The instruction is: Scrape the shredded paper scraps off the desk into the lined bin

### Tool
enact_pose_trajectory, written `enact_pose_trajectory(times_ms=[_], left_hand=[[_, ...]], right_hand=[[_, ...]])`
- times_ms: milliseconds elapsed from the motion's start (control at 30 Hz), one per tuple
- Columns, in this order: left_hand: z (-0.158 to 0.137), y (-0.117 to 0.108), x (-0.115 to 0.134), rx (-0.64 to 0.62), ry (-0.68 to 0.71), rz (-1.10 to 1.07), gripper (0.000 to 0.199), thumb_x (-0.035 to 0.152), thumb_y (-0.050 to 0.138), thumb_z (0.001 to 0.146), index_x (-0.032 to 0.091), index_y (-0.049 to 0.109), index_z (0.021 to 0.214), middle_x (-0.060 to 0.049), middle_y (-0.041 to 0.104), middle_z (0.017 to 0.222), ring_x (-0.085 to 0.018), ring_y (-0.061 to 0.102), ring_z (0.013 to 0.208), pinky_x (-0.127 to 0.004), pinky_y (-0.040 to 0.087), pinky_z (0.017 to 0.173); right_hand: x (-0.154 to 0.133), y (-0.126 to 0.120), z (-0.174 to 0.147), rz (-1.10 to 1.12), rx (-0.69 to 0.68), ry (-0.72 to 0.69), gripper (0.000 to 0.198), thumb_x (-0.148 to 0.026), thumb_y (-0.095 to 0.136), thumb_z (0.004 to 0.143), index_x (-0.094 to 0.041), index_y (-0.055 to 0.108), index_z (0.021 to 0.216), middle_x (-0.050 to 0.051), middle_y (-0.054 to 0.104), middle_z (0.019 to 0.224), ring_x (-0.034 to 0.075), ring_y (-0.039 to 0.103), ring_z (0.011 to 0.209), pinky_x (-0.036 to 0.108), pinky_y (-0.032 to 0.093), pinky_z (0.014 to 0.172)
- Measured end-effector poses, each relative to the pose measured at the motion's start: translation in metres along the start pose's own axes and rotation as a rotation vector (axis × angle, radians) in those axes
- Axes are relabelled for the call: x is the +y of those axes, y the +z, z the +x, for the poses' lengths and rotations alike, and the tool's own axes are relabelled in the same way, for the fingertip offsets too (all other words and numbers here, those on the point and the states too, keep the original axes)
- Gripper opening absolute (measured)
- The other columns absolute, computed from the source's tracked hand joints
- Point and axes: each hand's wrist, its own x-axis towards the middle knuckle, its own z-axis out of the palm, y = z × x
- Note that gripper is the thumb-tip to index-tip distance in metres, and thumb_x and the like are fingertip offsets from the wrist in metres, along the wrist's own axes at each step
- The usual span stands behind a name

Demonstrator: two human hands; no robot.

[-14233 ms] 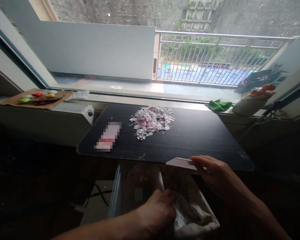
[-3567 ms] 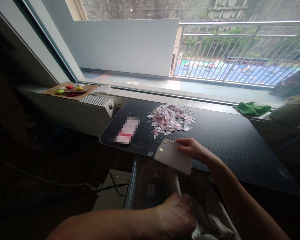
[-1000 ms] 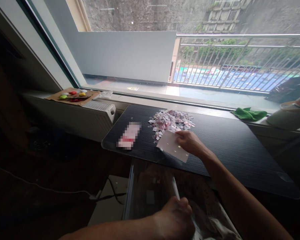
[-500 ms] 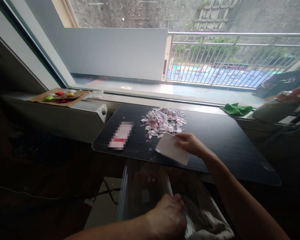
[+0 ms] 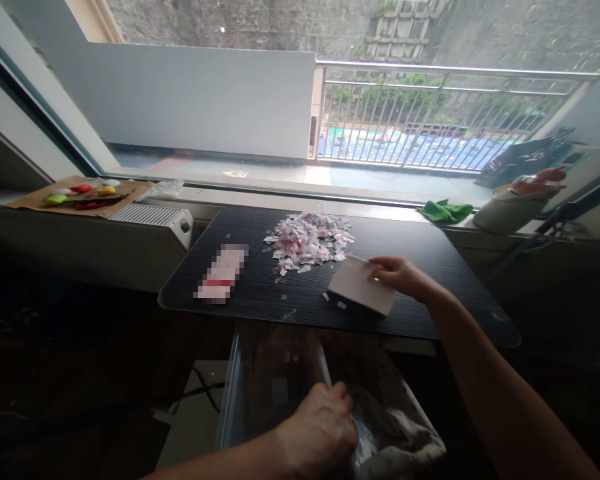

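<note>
My right hand [image 5: 397,277] pinches a stiff white card [image 5: 363,285], tilted over the dark tabletop [image 5: 420,253]. By the card's lower left edge lie two small paper scraps [image 5: 341,305]. Just behind it, a heap of torn white and pink paper bits [image 5: 307,240] covers the back middle of the table. My left hand [image 5: 325,427] is closed low in front of the table, around a pale strip-like edge [image 5: 323,363] that runs up towards the tabletop. Beside that hand are a clear plastic bin [image 5: 229,393] and a crumpled whitish bag or cloth [image 5: 405,433]; its fingertips are hidden.
A blurred-out pink and red slip [image 5: 223,273] lies on the table's left side. Behind stand a radiator [image 5: 153,230] with cardboard [image 5: 30,195] on top, a green cloth [image 5: 445,211] and a pale pot [image 5: 507,210] along the window sill. A cable [image 5: 207,387] hangs at lower left.
The view has shifted to the right. My right hand has drawn the card rightward, away from the heap, and two scraps now show beside its edge. My left hand keeps its grip.
</note>
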Motion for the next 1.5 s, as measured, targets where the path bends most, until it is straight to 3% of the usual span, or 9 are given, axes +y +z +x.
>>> enact_pose_trajectory(times_ms=[200, 567, 767, 933, 1133, 1267, 1400, 1500], left_hand=[[-0.012, -0.004, -0.007, -0.002, -0.083, 0.004, 0.012, 0.012, 0.059, 0.087, 0.012, 0.062, 0.075, -0.008, 0.059, 0.081, -0.021, 0.052, 0.084, -0.029, 0.038, 0.060], [-0.015, 0.009, -0.017, 0.003, -0.138, 0.029, 0.009, 0.012, 0.060, 0.087, 0.013, 0.062, 0.079, -0.008, 0.058, 0.085, -0.021, 0.053, 0.085, -0.029, 0.038, 0.062], [-0.014, 0.010, -0.017, 0.035, -0.106, 0.051, 0.011, 0.013, 0.061, 0.087, 0.013, 0.061, 0.075, -0.008, 0.058, 0.082, -0.021, 0.054, 0.083, -0.030, 0.034, 0.056], [-0.005, 0.003, -0.008, 0.010, -0.046, 0.037, 0.014, 0.014, 0.064, 0.084, 0.012, 0.062, 0.070, -0.007, 0.060, 0.075, -0.022, 0.054, 0.079, -0.030, 0.028, 0.051], [0.014, 0.017, -0.003, 0.047, 0.088, 0.040, 0.019, 0.021, 0.067, 0.082, 0.013, 0.064, 0.065, -0.008, 0.062, 0.074, -0.023, 0.056, 0.081, -0.027, 0.028, 0.050], [0.017, 0.030, -0.006, 0.111, 0.088, 0.065, 0.019, 0.027, 0.066, 0.084, 0.014, 0.066, 0.069, -0.010, 0.064, 0.079, -0.025, 0.056, 0.087, -0.028, 0.034, 0.056], [0.013, 0.041, -0.007, 0.116, 0.061, 0.079, 0.019, 0.026, 0.068, 0.082, 0.015, 0.065, 0.067, -0.009, 0.064, 0.077, -0.025, 0.056, 0.086, -0.029, 0.039, 0.059], [0.011, 0.049, -0.008, 0.267, 0.071, 0.127, 0.018, 0.029, 0.064, 0.086, 0.015, 0.067, 0.075, -0.010, 0.066, 0.089, -0.027, 0.056, 0.094, -0.032, 0.041, 0.064]], right_hand=[[-0.009, 0.007, 0.016, 0.033, -0.174, 0.043, 0.032, -0.015, 0.061, 0.068, -0.014, 0.074, 0.097, 0.002, 0.073, 0.075, 0.015, 0.063, 0.064, 0.021, 0.048, 0.057], [0.005, 0.004, -0.014, -0.006, -0.362, -0.046, 0.036, -0.025, 0.064, 0.065, -0.013, 0.075, 0.098, 0.003, 0.074, 0.083, 0.017, 0.063, 0.070, 0.024, 0.048, 0.063], [0.002, 0.001, -0.018, -0.062, -0.255, -0.061, 0.038, -0.024, 0.062, 0.066, -0.014, 0.075, 0.100, 0.002, 0.074, 0.080, 0.017, 0.063, 0.068, 0.024, 0.048, 0.059], [-0.002, 0.005, -0.017, 0.010, -0.250, -0.072, 0.036, -0.023, 0.063, 0.064, -0.013, 0.075, 0.097, 0.003, 0.074, 0.079, 0.017, 0.062, 0.066, 0.024, 0.048, 0.058], [-0.023, 0.044, 0.000, 0.099, -0.044, -0.143, 0.039, -0.021, 0.055, 0.072, -0.013, 0.072, 0.106, 0.005, 0.073, 0.084, 0.017, 0.063, 0.068, 0.022, 0.049, 0.057], [-0.039, 0.072, 0.018, 0.035, -0.042, -0.165, 0.043, -0.019, 0.053, 0.072, -0.012, 0.070, 0.111, 0.006, 0.073, 0.088, 0.018, 0.064, 0.071, 0.022, 0.049, 0.056], [-0.044, 0.082, 0.029, -0.100, -0.036, -0.197, 0.042, -0.016, 0.053, 0.072, -0.012, 0.072, 0.109, 0.007, 0.073, 0.090, 0.018, 0.064, 0.074, 0.022, 0.048, 0.058], [-0.044, 0.083, 0.031, -0.156, -0.097, -0.201, 0.042, -0.017, 0.053, 0.072, -0.012, 0.071, 0.110, 0.007, 0.073, 0.085, 0.017, 0.063, 0.069, 0.022, 0.046, 0.056]])
